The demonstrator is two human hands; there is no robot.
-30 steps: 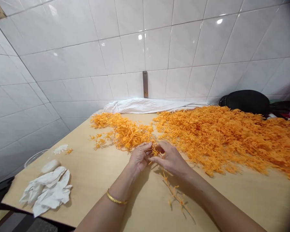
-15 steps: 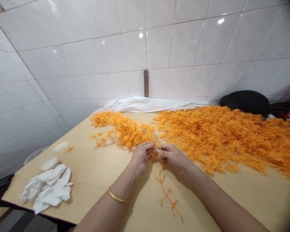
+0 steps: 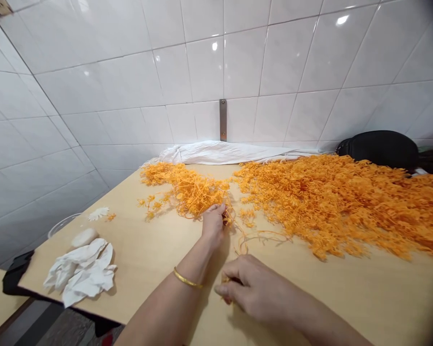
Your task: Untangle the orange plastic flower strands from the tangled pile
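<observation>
My left hand point(image 3: 213, 222) is closed on thin orange strands at the near edge of the smaller orange heap point(image 3: 193, 192). Its wrist wears a gold bangle. Nearer to me, my right hand point(image 3: 248, 286) is curled low over the table, its thumb and fingers closed around an orange sprig, of which only bits show. Between the hands, loose orange strands point(image 3: 243, 238) trail over the tabletop. A small orange clump point(image 3: 248, 217) lies to the right of my left hand. The large tangled heap of orange sprigs point(image 3: 332, 206) spreads across the right side.
Crumpled white tissue point(image 3: 84, 269), a pale rounded lump point(image 3: 84, 237) and a white flower-shaped piece point(image 3: 98, 214) lie on the left of the table point(image 3: 159, 254). White cloth point(image 3: 220, 153) runs along the tiled wall. A black case point(image 3: 380, 150) sits at the back right.
My hands, together before, have parted. The right hand has come down towards me and closed over the spot where a loose orange sprig lay. The left hand stays by the small heap.
</observation>
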